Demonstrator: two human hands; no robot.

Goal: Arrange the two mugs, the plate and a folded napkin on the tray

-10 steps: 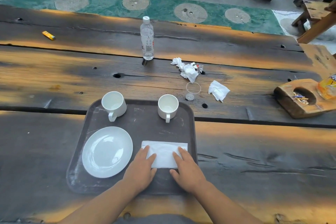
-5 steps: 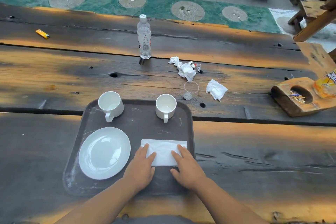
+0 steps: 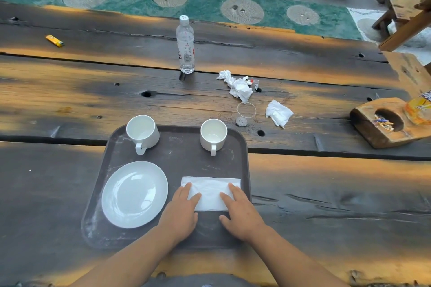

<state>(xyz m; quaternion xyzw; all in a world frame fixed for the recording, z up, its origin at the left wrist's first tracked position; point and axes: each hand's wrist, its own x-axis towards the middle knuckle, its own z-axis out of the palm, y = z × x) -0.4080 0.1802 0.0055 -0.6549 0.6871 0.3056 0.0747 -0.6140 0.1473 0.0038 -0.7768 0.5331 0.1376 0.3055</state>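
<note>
A dark brown tray (image 3: 182, 161) lies on the wooden table. Two white mugs stand upright at its far edge, one at the left (image 3: 142, 133) and one at the right (image 3: 213, 135), handles toward me. A white plate (image 3: 134, 194) rests on the tray's near left. A folded white napkin (image 3: 211, 191) lies flat on the near right. My left hand (image 3: 180, 212) presses flat on the napkin's left end, and my right hand (image 3: 240, 211) lies flat on its right end. Fingers of both are spread, gripping nothing.
Beyond the tray stand a clear water bottle (image 3: 185, 45), crumpled tissues (image 3: 240, 85), another tissue (image 3: 278, 113) and a small clear cup (image 3: 245, 113). A wooden ashtray block (image 3: 387, 123) sits at the right, a yellow lighter (image 3: 54, 40) far left.
Both hands stay flat on the napkin, having slid slightly along it. The camera view shifted a little; the mugs and plate have not moved.
</note>
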